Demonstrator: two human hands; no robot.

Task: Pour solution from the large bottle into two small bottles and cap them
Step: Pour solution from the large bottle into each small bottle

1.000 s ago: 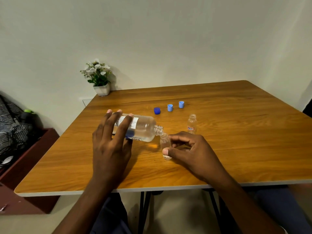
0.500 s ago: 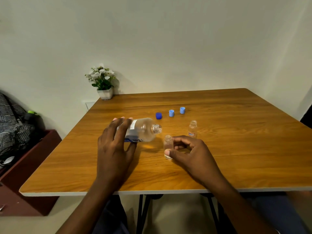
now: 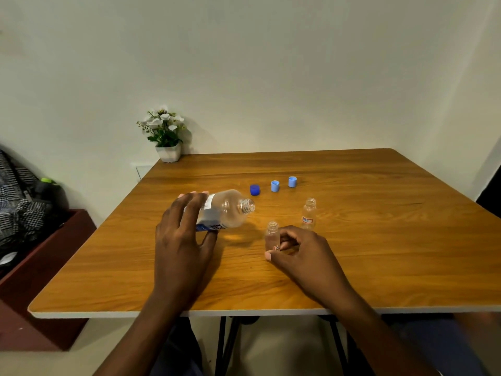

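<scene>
large bottle [image 3: 226, 208] mouth lifted off small bottle [image 3: 272, 236], bare table [image 3: 379, 253] rightward

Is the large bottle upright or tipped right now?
Tipped: the large bottle lies nearly sideways in the left hand, uncapped mouth pointing right.

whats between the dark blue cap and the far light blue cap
In the head view, another light blue cap sits between the dark blue cap and the far light blue cap.

A potted white-flowered plant [image 3: 164, 134] stands at the wooden table's [image 3: 379, 240] far-left corner; checkered cloth [image 3: 19, 196] lies left.
</scene>
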